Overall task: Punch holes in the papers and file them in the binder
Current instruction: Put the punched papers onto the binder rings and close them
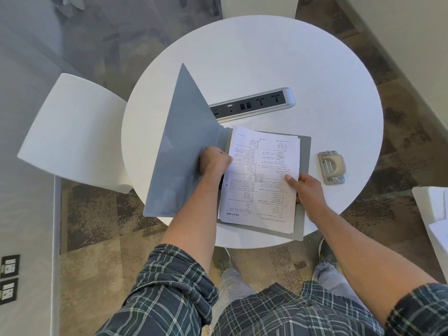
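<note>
Papers (261,180) lie in the open binder (179,151), filing under way. Left hand (215,161) presses their spine edge; right hand (308,187) pinches the other. Next, holes likely need seating on the fastener.

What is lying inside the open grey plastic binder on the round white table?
A stack of printed white papers lies on the grey plastic binder's back cover. The left hand covers the spine edge, so any punched holes or clasp are hidden; the right hand steadies the opposite edge.

A round white table (315,57) and white chair (72,132) stand on mottled brown carpet (97,226).
</note>
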The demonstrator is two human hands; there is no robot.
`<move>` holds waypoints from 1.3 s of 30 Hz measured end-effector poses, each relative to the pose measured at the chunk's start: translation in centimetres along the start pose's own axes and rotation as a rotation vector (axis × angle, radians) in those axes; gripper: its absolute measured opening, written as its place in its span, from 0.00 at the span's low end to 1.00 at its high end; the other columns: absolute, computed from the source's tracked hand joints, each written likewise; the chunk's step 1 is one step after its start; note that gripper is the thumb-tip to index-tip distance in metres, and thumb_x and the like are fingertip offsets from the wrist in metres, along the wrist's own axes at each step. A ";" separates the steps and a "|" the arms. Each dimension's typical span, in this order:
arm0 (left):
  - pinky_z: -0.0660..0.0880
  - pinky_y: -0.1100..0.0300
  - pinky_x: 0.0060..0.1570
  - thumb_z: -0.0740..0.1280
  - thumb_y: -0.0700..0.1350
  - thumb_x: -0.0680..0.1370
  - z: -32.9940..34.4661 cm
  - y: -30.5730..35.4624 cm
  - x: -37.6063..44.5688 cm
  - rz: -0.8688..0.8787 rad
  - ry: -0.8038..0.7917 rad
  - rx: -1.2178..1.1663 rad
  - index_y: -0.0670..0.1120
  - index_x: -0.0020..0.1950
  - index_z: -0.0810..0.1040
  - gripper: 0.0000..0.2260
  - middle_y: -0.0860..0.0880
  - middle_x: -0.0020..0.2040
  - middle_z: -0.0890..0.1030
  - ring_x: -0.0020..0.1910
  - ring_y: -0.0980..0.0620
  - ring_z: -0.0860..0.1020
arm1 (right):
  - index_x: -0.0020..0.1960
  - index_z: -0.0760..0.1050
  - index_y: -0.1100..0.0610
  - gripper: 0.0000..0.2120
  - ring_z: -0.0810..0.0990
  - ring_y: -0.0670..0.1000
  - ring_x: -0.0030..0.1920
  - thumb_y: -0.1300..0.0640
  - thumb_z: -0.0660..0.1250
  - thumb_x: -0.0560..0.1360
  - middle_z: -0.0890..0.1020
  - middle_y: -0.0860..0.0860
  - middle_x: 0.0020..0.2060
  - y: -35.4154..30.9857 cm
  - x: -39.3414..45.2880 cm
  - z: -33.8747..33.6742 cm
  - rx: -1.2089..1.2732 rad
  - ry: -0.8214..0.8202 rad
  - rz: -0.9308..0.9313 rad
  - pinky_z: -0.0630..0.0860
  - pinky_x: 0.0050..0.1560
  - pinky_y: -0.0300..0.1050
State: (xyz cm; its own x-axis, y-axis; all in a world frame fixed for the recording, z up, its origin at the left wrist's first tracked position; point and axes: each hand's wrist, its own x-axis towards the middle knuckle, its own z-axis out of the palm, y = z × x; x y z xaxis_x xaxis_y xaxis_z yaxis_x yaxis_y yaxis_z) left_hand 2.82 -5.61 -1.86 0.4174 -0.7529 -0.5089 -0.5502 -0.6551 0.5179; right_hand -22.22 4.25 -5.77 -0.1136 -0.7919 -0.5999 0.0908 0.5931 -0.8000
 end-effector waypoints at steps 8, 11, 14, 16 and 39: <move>0.82 0.56 0.40 0.73 0.41 0.74 0.0 0.2 -0.3 0.025 -0.002 0.010 0.48 0.34 0.80 0.09 0.49 0.38 0.85 0.41 0.46 0.85 | 0.56 0.81 0.59 0.09 0.89 0.52 0.45 0.54 0.72 0.80 0.89 0.51 0.46 0.2 0.0 -0.1 0.010 0.001 -0.012 0.85 0.41 0.44; 0.81 0.56 0.41 0.73 0.42 0.74 -0.1 0.3 -0.4 0.014 0.001 -0.004 0.48 0.35 0.80 0.08 0.50 0.38 0.85 0.41 0.46 0.85 | 0.57 0.81 0.59 0.11 0.89 0.51 0.45 0.53 0.72 0.80 0.89 0.52 0.46 0.3 0.2 -0.1 -0.004 0.005 -0.007 0.85 0.42 0.46; 0.80 0.58 0.42 0.73 0.43 0.75 -0.2 0.4 -0.5 -0.009 -0.001 -0.021 0.48 0.37 0.81 0.07 0.50 0.41 0.85 0.42 0.48 0.83 | 0.57 0.81 0.62 0.14 0.88 0.52 0.45 0.53 0.73 0.79 0.89 0.55 0.47 0.6 0.5 -0.1 -0.002 0.022 0.000 0.86 0.46 0.50; 0.79 0.59 0.42 0.72 0.42 0.75 -0.1 0.5 -0.5 -0.012 0.001 -0.022 0.49 0.38 0.82 0.06 0.50 0.43 0.86 0.42 0.48 0.83 | 0.57 0.81 0.63 0.14 0.88 0.54 0.46 0.52 0.73 0.79 0.89 0.55 0.47 0.7 0.6 -0.2 0.001 0.030 0.005 0.86 0.50 0.54; 0.78 0.57 0.48 0.71 0.42 0.76 -1.6 -6.0 -8.0 0.226 0.131 0.162 0.45 0.49 0.83 0.03 0.46 0.48 0.85 0.49 0.45 0.81 | 0.55 0.81 0.57 0.11 0.89 0.53 0.47 0.50 0.72 0.80 0.88 0.50 0.48 0.7 0.6 -0.3 -0.061 0.025 0.029 0.85 0.50 0.53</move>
State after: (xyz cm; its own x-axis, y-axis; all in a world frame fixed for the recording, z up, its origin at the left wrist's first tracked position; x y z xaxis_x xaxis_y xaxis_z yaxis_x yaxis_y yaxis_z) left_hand 3.92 4.27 0.18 0.3549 -0.8871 -0.2951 -0.7438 -0.4591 0.4858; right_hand -22.48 4.23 -6.69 -0.1368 -0.7710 -0.6219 0.0339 0.6238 -0.7808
